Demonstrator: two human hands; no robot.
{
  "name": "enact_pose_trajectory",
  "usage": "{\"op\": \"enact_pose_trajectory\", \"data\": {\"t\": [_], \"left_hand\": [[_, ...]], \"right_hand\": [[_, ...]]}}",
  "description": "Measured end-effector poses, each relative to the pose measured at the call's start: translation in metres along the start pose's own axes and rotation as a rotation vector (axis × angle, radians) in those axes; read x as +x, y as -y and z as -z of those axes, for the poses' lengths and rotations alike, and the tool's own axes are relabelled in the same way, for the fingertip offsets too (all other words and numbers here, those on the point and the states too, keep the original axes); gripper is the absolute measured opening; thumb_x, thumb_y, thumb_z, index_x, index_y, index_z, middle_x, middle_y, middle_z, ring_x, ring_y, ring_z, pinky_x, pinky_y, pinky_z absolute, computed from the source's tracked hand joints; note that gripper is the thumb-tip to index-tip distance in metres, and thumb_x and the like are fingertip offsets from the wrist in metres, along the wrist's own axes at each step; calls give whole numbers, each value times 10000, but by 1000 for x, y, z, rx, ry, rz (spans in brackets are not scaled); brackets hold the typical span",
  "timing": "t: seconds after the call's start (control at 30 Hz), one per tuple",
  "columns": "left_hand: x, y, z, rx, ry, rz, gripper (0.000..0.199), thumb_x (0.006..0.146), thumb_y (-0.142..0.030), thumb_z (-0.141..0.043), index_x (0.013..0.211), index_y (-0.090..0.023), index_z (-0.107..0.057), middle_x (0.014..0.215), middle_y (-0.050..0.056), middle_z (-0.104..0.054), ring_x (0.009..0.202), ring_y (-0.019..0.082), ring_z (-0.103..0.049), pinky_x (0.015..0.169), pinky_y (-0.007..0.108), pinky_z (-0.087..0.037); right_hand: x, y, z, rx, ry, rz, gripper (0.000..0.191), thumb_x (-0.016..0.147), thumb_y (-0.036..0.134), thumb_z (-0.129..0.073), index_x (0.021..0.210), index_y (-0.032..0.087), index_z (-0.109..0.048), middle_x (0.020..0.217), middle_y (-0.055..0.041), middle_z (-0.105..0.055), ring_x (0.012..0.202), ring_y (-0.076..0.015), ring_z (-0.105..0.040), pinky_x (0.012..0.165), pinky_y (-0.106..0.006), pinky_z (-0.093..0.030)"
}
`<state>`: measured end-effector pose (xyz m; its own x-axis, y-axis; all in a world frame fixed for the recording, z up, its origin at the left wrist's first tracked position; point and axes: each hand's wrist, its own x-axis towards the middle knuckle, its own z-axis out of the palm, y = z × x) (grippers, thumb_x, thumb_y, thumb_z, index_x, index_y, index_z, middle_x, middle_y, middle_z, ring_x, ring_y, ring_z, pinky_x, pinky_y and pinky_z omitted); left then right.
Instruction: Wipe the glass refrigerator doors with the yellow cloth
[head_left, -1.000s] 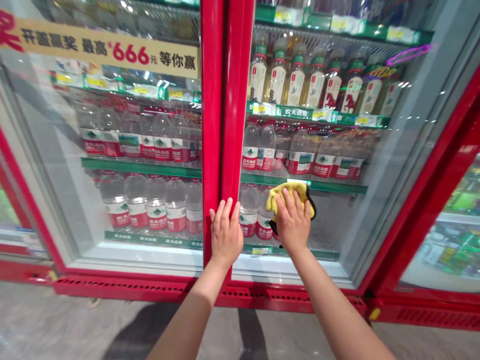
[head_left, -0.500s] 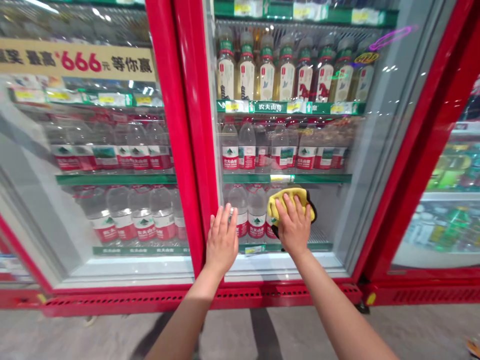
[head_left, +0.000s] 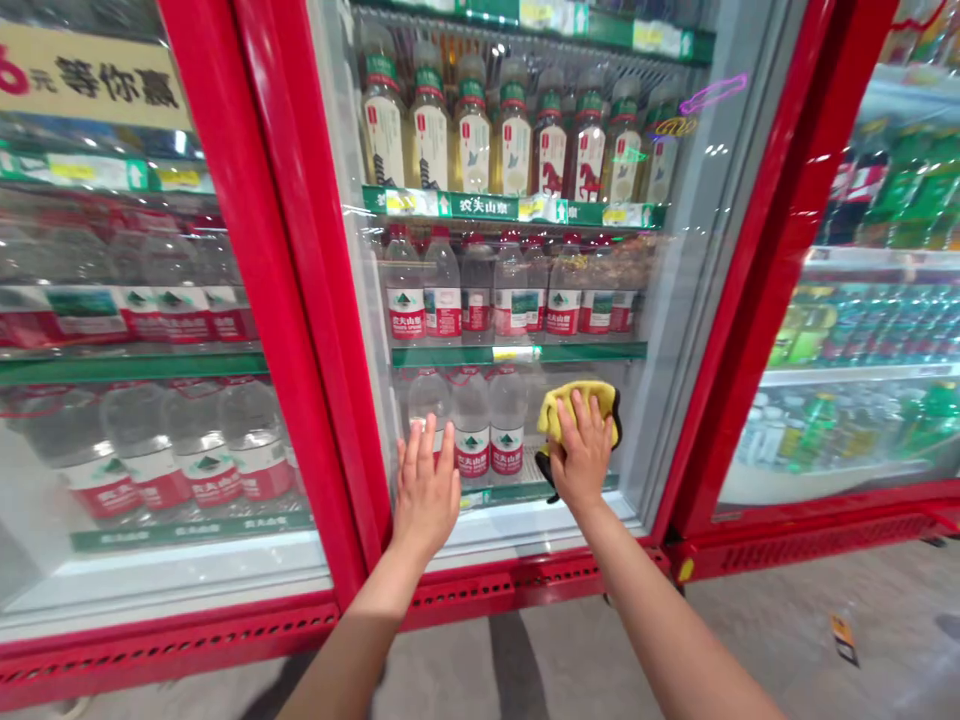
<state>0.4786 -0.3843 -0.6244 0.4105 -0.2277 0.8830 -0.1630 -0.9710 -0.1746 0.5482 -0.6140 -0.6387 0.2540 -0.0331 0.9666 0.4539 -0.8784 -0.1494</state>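
Observation:
My left hand (head_left: 426,495) lies flat against the glass door (head_left: 465,520), fingers spread and holding nothing, low down beside the red frame. Behind its fingertips stands a large water bottle (head_left: 429,395) with a red and white label, partly covered. To the right, my right hand (head_left: 581,450) presses a yellow cloth (head_left: 559,405) with black edging onto the same pane, fingers stretched over it. A black-edged corner of the cloth hangs below the palm. Through the glass, just left of the cloth, more water bottles (head_left: 507,425) stand on the bottom shelf.
A red door frame (head_left: 289,250) rises at left, and another red frame (head_left: 757,270) at right. Tea bottles (head_left: 474,135) and small water bottles (head_left: 442,290) fill shelves behind the glass. A vented red base (head_left: 480,595) runs above the grey floor (head_left: 750,620), where an orange-black card (head_left: 844,640) lies.
The view has turned to the right. My right hand and the cloth have slid right across the glass, uncovering a bottle. My left hand has also shifted right, away from the red frame.

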Motion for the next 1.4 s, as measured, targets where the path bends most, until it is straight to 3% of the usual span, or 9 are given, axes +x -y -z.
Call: {"op": "enact_pose_trajectory", "data": {"t": [0.13,0.23,0.37,0.53,0.63,0.77,0.9,1.1,1.4], "left_hand": [[-1,-16,-9,-12,-3,-11,844,944,-199,-543,1622,-228,-40,1703,128,-76,1573,314,-79,1256,588,-201],[1,-32,-17,-24,8,-32,842,943,-205,-550,1621,-249,-54,1704,116,-72,1575,316,-60,1254,601,-185],[2,-40,-20,-22,47,-39,848,949,-256,-565,1621,-226,-49,1702,136,-18,1573,320,-69,1259,586,-180],[-2,-40,-20,-40,50,-70,852,942,-238,-572,1621,-235,-57,1702,126,-64,1573,312,-80,1264,582,-166],[-2,-49,-27,-60,17,-104,857,930,-224,-582,1621,-242,-75,1702,115,-83,1574,304,-82,1269,574,-150],[2,-67,-37,-92,-10,-181,852,920,-199,-580,1620,-260,-98,1701,86,-111,1574,277,-101,1279,524,-165],[4,-75,-41,-112,-2,-166,866,918,-183,-583,1621,-272,-86,1704,79,-74,1575,289,-76,1278,538,-161],[2,-79,-46,-147,35,-179,855,928,-191,-577,1619,-286,-82,1706,70,-73,1572,277,-97,1285,510,-153],[4,-82,-54,-163,46,-240,846,931,-193,-578,1618,-287,-93,1698,76,-138,1569,265,-124,1288,498,-147]], "right_hand": [[-32,0,-4,-7,79,172,555,916,144,-516,1447,305,-527,1514,-79,-536,1525,-275,-270,1227,-574,-149],[-1,6,3,0,161,231,590,920,113,-508,1442,388,-517,1530,-5,-527,1503,-230,-314,1246,-534,-112],[43,-21,15,10,119,-18,703,899,108,-459,1548,361,-365,1643,-28,-353,1546,-258,-224,1219,-586,-198],[-4,-46,1,44,-61,-294,763,894,140,-422,1611,282,-203,1667,-110,-276,1572,-295,-124,1170,-657,-266],[-26,-37,-6,50,-7,-221,785,866,93,-430,1602,288,-241,1657,-106,-304,1576,-293,-99,1184,-658,-238],[9,-43,3,54,96,-98,803,842,65,-433,1581,347,-295,1660,-48,-311,1575,-267,-120,1211,-625,-213],[28,-76,10,54,-5,-253,767,898,110,-388,1611,318,-195,1690,-62,-219,1580,-258,-85,1201,-615,-259],[-28,-106,-8,72,-181,-452,663,980,213,-347,1619,222,-167,1666,-160,-240,1571,-281,-119,1200,-650,-233],[32,-162,8,106,-218,-515,630,995,287,-344,1605,191,-216,1668,-170,-222,1569,-264,-135,1210,-585,-256]]}}
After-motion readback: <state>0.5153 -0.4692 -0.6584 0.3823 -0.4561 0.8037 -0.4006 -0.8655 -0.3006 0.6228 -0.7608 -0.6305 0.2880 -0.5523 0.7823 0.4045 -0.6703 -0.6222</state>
